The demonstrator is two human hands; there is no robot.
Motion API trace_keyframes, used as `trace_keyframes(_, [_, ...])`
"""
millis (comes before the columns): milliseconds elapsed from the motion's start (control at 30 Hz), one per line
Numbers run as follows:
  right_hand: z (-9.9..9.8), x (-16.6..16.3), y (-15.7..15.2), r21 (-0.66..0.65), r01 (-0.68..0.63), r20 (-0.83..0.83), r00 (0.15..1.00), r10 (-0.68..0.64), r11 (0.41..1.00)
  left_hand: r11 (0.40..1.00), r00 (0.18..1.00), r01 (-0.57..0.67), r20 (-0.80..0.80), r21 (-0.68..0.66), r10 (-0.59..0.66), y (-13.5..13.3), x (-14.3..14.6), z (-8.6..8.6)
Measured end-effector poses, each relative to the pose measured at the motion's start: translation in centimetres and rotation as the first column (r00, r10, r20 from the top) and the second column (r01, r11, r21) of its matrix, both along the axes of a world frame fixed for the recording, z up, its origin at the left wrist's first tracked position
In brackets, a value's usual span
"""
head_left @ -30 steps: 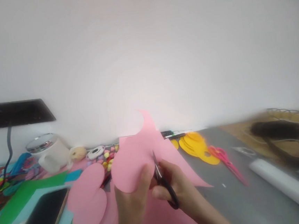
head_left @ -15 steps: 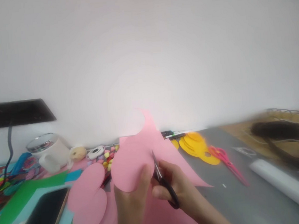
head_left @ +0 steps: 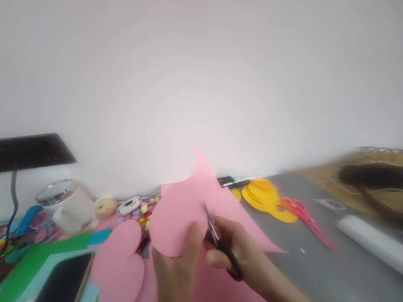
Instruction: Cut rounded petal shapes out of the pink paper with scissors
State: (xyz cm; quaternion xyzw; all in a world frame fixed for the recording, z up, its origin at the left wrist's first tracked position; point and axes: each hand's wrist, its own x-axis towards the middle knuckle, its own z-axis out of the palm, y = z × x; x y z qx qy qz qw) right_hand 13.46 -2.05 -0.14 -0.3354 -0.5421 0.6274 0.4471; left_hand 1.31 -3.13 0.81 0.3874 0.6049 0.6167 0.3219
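Right hand curled thru black scissors, blades nearly shut in pink paper sheet w/ left hand pinching its rounded edge. Bare grey tabletop to the right; pink cutouts crowd left.

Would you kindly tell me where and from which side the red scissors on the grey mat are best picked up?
Probably by the handle loops at the far end of the red scissors, beside the yellow cutouts, coming from above. They lie flat on the mat with blades pointing near-right, so the loops are the blunt, thicker part.
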Motion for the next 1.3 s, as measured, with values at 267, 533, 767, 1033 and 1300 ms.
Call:
trace_keyframes(267, [-0.2, 0.0, 0.0, -0.013, 0.005, 0.023, 1.000, -0.005, 1.000, 1.000, 1.000, 0.011, -0.009, -0.015, -0.011, 0.2, -0.3, -0.4])
trace_keyframes(533, [-0.1, -0.1, -0.1, -0.068, 0.039, 0.042, 0.998, -0.036, 0.997, 1.000, 1.000, -0.015, -0.017, -0.014, 0.015, 0.0, 0.2, 0.8])
trace_keyframes(767, [0.2, -0.2, -0.1, -0.085, 0.062, 0.060, 0.997, -0.057, 0.994, 1.000, 0.999, 0.007, 0.035, -0.016, -0.006, 0.0, 0.2, 1.1])
trace_keyframes(1033, [0.2, -0.2, -0.1, -0.095, 0.072, 0.059, 0.996, -0.067, 0.993, 1.000, 1.000, -0.001, 0.023, -0.028, 0.002, 0.0, 0.2, 0.7])
trace_keyframes(1300, [0.5, -0.5, -0.1, -0.111, 0.034, 0.047, 0.998, -0.029, 0.993, 0.999, 0.999, -0.039, 0.029, -0.003, 0.040, 0.3, -0.4, -0.2])
